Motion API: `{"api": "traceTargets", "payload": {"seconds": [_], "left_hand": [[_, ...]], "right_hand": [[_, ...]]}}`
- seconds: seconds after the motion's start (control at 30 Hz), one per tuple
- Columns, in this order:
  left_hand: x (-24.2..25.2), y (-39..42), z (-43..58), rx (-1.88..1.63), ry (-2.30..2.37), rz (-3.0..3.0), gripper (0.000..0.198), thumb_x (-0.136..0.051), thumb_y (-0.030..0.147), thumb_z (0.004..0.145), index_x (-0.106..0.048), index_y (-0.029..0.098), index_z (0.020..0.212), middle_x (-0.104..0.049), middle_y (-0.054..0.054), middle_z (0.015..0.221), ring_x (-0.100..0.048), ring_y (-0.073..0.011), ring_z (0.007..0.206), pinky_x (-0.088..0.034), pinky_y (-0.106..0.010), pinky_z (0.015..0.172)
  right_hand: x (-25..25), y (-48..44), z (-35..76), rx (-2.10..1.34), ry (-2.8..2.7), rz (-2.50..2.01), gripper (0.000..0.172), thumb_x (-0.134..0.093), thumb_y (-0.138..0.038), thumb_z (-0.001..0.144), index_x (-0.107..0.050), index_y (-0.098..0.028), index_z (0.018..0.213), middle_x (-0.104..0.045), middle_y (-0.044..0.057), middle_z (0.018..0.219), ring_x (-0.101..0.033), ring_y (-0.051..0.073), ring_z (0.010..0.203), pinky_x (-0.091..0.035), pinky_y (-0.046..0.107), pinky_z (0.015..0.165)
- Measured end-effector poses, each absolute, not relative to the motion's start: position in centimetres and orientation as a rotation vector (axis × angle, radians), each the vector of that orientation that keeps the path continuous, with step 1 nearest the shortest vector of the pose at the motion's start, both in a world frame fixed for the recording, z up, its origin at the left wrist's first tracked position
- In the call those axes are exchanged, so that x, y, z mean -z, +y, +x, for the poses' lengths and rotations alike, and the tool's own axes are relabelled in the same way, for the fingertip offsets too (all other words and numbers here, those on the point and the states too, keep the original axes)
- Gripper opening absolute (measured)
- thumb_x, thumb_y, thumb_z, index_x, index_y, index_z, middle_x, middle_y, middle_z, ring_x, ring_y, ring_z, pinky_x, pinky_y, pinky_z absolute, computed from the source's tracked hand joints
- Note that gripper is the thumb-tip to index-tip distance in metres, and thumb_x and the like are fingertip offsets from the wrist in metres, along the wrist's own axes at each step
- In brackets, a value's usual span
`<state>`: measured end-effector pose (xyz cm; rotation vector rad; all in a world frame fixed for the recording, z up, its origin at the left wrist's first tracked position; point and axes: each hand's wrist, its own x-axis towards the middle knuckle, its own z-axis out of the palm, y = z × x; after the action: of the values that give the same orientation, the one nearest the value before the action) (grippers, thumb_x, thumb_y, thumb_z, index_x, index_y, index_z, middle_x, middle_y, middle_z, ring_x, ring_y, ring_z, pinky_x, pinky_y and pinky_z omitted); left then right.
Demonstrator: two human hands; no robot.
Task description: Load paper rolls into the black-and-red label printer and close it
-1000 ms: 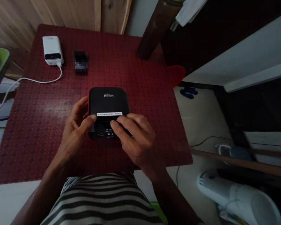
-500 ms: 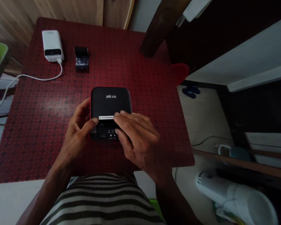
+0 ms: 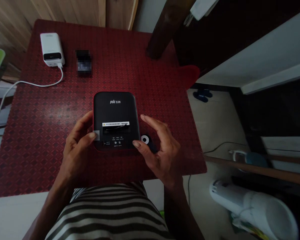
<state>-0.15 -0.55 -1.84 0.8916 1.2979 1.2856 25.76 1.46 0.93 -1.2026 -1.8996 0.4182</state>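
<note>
Indoors, red tabletop [image 3: 120,63], wooden panelling [image 3: 72,13].

head-worn view | faces forward, down | near, above red table [image 3: 125,66]

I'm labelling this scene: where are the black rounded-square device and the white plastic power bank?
Black rounded-square device [image 3: 115,115]: head view, near the middle of its top face.
White plastic power bank [image 3: 51,46]: head view, on its white upper face.
</note>
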Motion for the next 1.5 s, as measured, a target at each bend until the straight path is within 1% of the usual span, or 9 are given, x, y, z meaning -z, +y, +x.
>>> {"api": "traceTargets", "payload": {"seconds": [0.1, 0.37, 0.53, 0.7, 0.83, 1.0, 1.37, 1.43, 1.5], "left_hand": [[1.7, -0.7, -0.2, -1.282, 1.298, 0.828, 0.062, -0.091, 0.044, 0.099, -0.079, 0.039, 0.160, -0.077, -0.005, 0.166, -0.068, -0.0418, 0.162, -0.059, -0.061, 0.135], [1.2, -0.4, -0.1, -1.257, 1.369, 0.926, 0.060, -0.085, 0.042, 0.102, -0.076, 0.037, 0.161, -0.075, -0.004, 0.169, -0.064, -0.0416, 0.166, -0.052, -0.064, 0.141], [0.6, -0.5, 0.4, -1.262, 1.381, 0.910, 0.057, -0.085, 0.041, 0.103, -0.078, 0.038, 0.159, -0.078, -0.003, 0.165, -0.068, -0.0411, 0.161, -0.057, -0.062, 0.137], [0.4, -0.4, 0.3, -1.242, 1.392, 0.906, 0.055, -0.084, 0.039, 0.103, -0.078, 0.039, 0.157, -0.077, -0.002, 0.166, -0.064, -0.0405, 0.165, -0.053, -0.064, 0.142], [0.1, -0.2, 0.5, -1.238, 1.413, 0.855, 0.057, -0.085, 0.037, 0.099, -0.079, 0.038, 0.156, -0.078, -0.002, 0.166, -0.064, -0.0402, 0.165, -0.050, -0.064, 0.144], [-0.1, -0.2, 1.1, -1.264, 1.401, 0.837, 0.058, -0.084, 0.036, 0.099, -0.077, 0.034, 0.157, -0.079, -0.004, 0.164, -0.071, -0.0387, 0.158, -0.059, -0.060, 0.135], [0.4, -0.4, 1.0, -1.289, 1.390, 0.891, 0.058, -0.079, 0.035, 0.101, -0.076, 0.037, 0.159, -0.078, -0.004, 0.164, -0.075, -0.0389, 0.153, -0.065, -0.058, 0.125], [0.6, -0.5, 1.0, -1.292, 1.391, 0.913, 0.058, -0.079, 0.037, 0.102, -0.076, 0.037, 0.159, -0.079, -0.005, 0.163, -0.075, -0.0400, 0.152, -0.067, -0.058, 0.122], [0.9, -0.6, 0.9, -1.290, 1.384, 0.958, 0.057, -0.080, 0.041, 0.104, -0.076, 0.036, 0.161, -0.079, -0.006, 0.164, -0.075, -0.0407, 0.152, -0.068, -0.058, 0.119]], "right_hand": [[0.2, 0.8, 26.1, -0.478, -1.909, -1.259, 0.069, -0.082, -0.063, 0.113, -0.066, -0.026, 0.170, -0.085, 0.016, 0.152, -0.082, 0.036, 0.141, -0.073, 0.058, 0.116], [0.8, 0.5, 26.3, -0.471, -2.021, -1.243, 0.099, -0.094, -0.076, 0.098, -0.060, -0.025, 0.175, -0.084, 0.020, 0.154, -0.083, 0.040, 0.139, -0.073, 0.062, 0.115], [1.4, 0.5, 26.2, -0.424, -2.019, -1.233, 0.087, -0.096, -0.057, 0.104, -0.058, -0.024, 0.175, -0.084, 0.020, 0.152, -0.083, 0.038, 0.139, -0.073, 0.063, 0.115], [1.2, 0.4, 25.9, -0.444, -2.002, -1.248, 0.082, -0.095, -0.050, 0.105, -0.059, -0.024, 0.175, -0.084, 0.019, 0.151, -0.084, 0.037, 0.137, -0.075, 0.060, 0.112], [1.0, 0.3, 25.9, -0.459, -2.004, -1.254, 0.079, -0.094, -0.050, 0.106, -0.061, -0.023, 0.173, -0.084, 0.019, 0.151, -0.084, 0.037, 0.137, -0.074, 0.058, 0.113], [1.0, 0.5, 26.1, -0.433, -2.020, -1.240, 0.081, -0.095, -0.053, 0.105, -0.062, -0.022, 0.172, -0.085, 0.020, 0.150, -0.084, 0.037, 0.135, -0.075, 0.058, 0.112], [0.1, 0.6, 26.6, -0.432, -2.047, -1.248, 0.078, -0.093, -0.058, 0.105, -0.066, -0.023, 0.169, -0.087, 0.019, 0.148, -0.085, 0.038, 0.133, -0.074, 0.061, 0.111], [-1.4, 1.2, 26.9, -0.465, -2.068, -1.232, 0.069, -0.091, -0.059, 0.107, -0.071, -0.025, 0.164, -0.089, 0.016, 0.145, -0.086, 0.037, 0.131, -0.074, 0.059, 0.110], [-3.0, 2.2, 26.7, -0.444, -2.085, -1.211, 0.045, -0.083, -0.046, 0.115, -0.078, -0.026, 0.155, -0.091, 0.012, 0.140, -0.087, 0.034, 0.129, -0.073, 0.055, 0.111]]}}
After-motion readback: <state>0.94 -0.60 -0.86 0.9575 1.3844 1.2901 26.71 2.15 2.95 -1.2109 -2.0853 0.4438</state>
